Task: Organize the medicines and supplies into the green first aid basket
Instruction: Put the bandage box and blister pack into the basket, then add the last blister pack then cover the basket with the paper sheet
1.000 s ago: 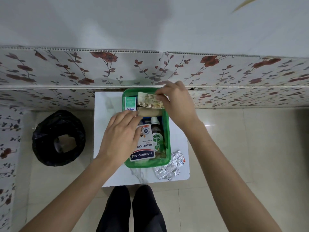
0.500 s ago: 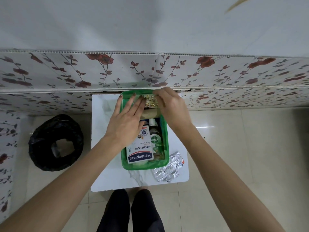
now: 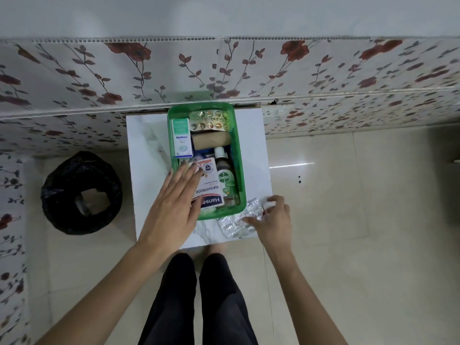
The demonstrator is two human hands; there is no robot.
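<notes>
Left hand spread flat on Hansaplast box; right hand fingers touching foil blister strips, grip unconfirmed. Strips may slip off surface edge.

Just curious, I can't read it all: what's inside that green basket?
In the green basket: Optibex box, blister strip, tan bandage roll, Dettol bottle, Hansaplast box. The left hand partly covers that box; lower layers stay hidden.

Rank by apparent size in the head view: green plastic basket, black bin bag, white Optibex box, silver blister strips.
1. green plastic basket and black bin bag: look alike, unranked.
2. silver blister strips.
3. white Optibex box.
</notes>
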